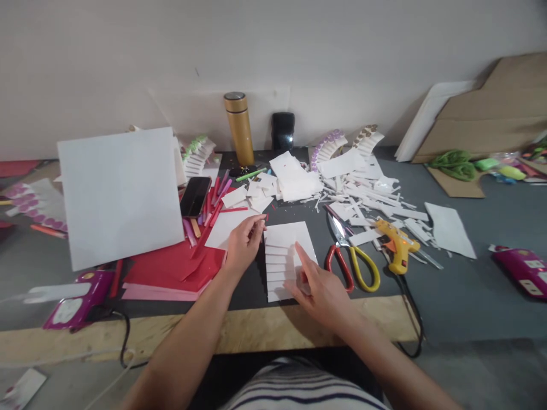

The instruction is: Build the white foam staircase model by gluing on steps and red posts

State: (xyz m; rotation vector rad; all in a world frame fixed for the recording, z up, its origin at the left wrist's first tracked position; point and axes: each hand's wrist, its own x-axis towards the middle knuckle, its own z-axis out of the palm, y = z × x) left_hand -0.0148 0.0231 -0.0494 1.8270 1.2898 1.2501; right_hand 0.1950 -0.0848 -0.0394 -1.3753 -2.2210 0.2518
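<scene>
A white rectangular card [301,232] lies in front of me, with several white strips [280,259] set in stepped rows along its left part. My right hand [322,293] is over the card's right side, index finger and thumb stretched apart, fingertips at its surface. Just off the card's upper left corner, my left hand [247,242] has its fingertips pinched together. A tiny red bit shows at those fingertips, too small to name. Scissors [339,239] with one red and one yellow handle lie spread to the right of the card. Beyond them rests a yellow glue gun [398,246].
White paper scraps [367,193] are heaped behind the scissors. A gold flask [240,128] stands by the wall. Left are a phone [195,196], red sheets [171,267] and a large white board [122,196]. The glue gun's black cord [412,307] drops over the table's front edge.
</scene>
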